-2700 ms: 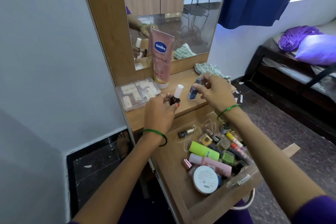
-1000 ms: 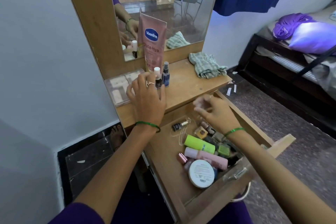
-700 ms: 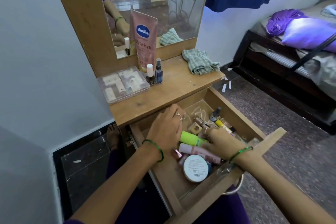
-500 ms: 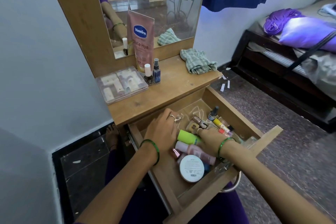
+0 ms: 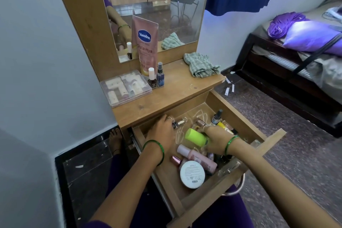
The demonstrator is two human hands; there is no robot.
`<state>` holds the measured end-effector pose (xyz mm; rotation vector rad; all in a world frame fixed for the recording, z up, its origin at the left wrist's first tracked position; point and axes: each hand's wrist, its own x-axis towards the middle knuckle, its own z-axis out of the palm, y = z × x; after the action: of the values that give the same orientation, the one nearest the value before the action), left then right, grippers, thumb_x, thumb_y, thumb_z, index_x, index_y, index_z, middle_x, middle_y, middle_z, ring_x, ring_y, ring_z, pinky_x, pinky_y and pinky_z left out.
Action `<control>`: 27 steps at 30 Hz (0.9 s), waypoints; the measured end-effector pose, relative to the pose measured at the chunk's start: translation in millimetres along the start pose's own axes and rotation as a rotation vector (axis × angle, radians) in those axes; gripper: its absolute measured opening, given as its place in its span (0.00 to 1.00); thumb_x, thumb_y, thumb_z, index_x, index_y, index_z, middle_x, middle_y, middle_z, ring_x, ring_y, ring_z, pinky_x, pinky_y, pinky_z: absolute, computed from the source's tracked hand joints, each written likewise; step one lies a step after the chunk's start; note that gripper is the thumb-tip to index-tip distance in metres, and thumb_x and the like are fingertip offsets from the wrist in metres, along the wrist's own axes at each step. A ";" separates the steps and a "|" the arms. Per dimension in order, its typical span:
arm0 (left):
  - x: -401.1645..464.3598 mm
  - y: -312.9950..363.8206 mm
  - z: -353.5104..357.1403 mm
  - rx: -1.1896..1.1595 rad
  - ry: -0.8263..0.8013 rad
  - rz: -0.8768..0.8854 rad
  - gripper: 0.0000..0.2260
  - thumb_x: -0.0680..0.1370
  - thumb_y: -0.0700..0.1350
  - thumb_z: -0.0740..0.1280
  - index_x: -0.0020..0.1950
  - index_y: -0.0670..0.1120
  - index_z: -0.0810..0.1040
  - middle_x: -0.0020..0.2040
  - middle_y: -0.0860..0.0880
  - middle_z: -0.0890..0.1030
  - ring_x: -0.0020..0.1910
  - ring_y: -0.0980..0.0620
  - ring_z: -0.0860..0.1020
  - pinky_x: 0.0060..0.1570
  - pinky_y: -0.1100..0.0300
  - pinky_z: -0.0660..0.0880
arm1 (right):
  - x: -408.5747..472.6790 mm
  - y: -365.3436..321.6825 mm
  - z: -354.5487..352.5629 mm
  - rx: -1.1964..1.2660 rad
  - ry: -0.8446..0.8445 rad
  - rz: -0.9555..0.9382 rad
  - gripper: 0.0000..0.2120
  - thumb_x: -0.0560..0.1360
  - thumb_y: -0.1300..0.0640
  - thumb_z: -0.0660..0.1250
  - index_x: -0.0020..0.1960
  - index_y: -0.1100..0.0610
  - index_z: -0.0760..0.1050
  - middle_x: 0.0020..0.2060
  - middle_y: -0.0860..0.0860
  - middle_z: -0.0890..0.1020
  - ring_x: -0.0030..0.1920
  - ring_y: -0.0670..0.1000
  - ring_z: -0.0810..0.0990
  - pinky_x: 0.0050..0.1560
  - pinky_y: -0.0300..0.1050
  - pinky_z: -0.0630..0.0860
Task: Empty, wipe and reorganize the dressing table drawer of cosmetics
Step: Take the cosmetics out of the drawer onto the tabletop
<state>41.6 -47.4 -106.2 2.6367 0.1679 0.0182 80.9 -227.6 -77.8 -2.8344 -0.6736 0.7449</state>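
Reaching into the open drawer, your right hand curls its fingers round a lime-green bottle. Your left hand pinches a small gold-capped bottle near the drawer's back.

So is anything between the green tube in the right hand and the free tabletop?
Nothing visible. The right hand grips the green tube above the drawer; bare tabletop lies between the small bottles and cloth.

Both your arms reach forward and down; your left hand pinches something small, your right hand grips something.
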 end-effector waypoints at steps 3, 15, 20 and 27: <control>5.9 -3.7 5.1 0.076 -0.067 0.007 0.15 0.78 0.39 0.60 0.63 0.48 0.72 0.63 0.49 0.71 0.58 0.47 0.73 0.55 0.50 0.74 | -11.4 10.5 -14.8 0.145 0.088 0.011 0.27 0.70 0.54 0.73 0.65 0.56 0.70 0.57 0.53 0.78 0.57 0.52 0.77 0.56 0.42 0.72; 7.7 5.3 15.1 0.447 -0.102 0.058 0.14 0.77 0.45 0.62 0.63 0.47 0.70 0.62 0.47 0.74 0.62 0.47 0.70 0.58 0.52 0.67 | -9.2 -0.1 -72.9 0.578 0.610 -0.108 0.23 0.66 0.58 0.76 0.59 0.55 0.75 0.51 0.49 0.81 0.51 0.47 0.78 0.55 0.43 0.74; 2.6 11.6 19.9 0.465 -0.088 0.019 0.17 0.78 0.42 0.60 0.67 0.43 0.68 0.63 0.45 0.71 0.62 0.46 0.70 0.58 0.51 0.68 | 35.0 -34.2 -95.5 0.733 0.669 -0.176 0.24 0.66 0.63 0.76 0.60 0.59 0.74 0.50 0.53 0.80 0.48 0.48 0.79 0.53 0.39 0.76; 2.4 20.0 15.8 0.267 -0.033 -0.036 0.15 0.81 0.45 0.56 0.64 0.41 0.70 0.64 0.43 0.67 0.59 0.45 0.72 0.48 0.53 0.72 | 102.6 -49.6 -107.2 0.701 0.682 -0.068 0.25 0.67 0.58 0.76 0.60 0.60 0.73 0.49 0.51 0.78 0.45 0.48 0.75 0.44 0.38 0.73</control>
<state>46.9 -72.0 -110.6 2.8973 0.2198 -0.0639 194.5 -138.5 -17.5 -2.1710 -0.3028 -0.0417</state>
